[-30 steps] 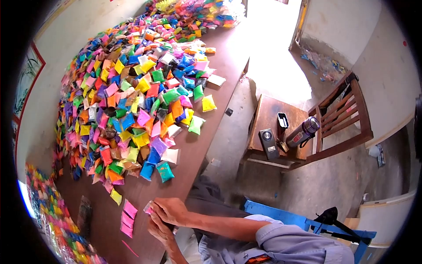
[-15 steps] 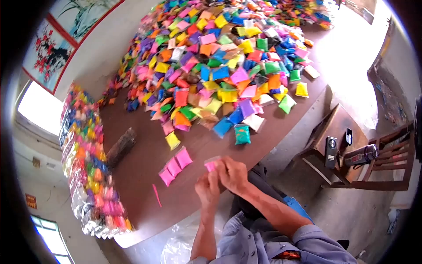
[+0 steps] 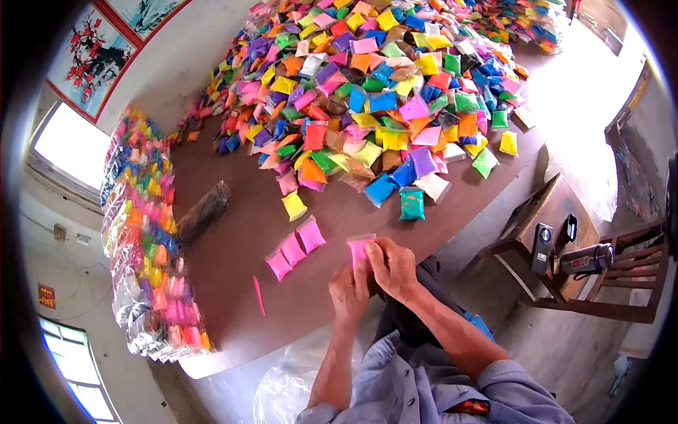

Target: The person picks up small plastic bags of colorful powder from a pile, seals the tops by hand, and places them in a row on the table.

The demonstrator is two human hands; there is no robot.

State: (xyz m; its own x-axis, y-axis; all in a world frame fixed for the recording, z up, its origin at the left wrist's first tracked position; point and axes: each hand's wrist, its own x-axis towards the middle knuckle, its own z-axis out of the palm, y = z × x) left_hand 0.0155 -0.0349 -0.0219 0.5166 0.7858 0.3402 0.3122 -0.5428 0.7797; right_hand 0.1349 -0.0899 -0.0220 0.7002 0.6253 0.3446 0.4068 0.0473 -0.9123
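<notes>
Left hand: the bare left hand (image 3: 349, 288) is at the near side of the brown tabletop (image 3: 236, 254), its forearm rising almost upright from the lower edge of the view. The fingers are curled, thumb side up, and pinch the lower part of the packet.
Right hand: the bare right hand (image 3: 395, 270) comes in slantwise from the lower right, back of the hand up, wrist lower than the knuckles. Its fingers bend towards the left hand and are closed on the packet's right side.
Pink packet: the small, clear-wrapped bright pink packet (image 3: 359, 249) is between the two hands' fingertips, its upper end sticking out beyond them. Whether it touches the tabletop, I cannot tell.
Pink row: three flat pink packets (image 3: 292, 250) lie side by side in a slanting row, left of the hands.
Pink strip: a thin, bright pink strip (image 3: 259, 295) lies just beyond the row's lower left end.
Packet pile: a large heap of small multicoloured packets (image 3: 381, 102) spreads across the tabletop beyond the hands; a teal packet (image 3: 412, 204) lies at its near edge.
</notes>
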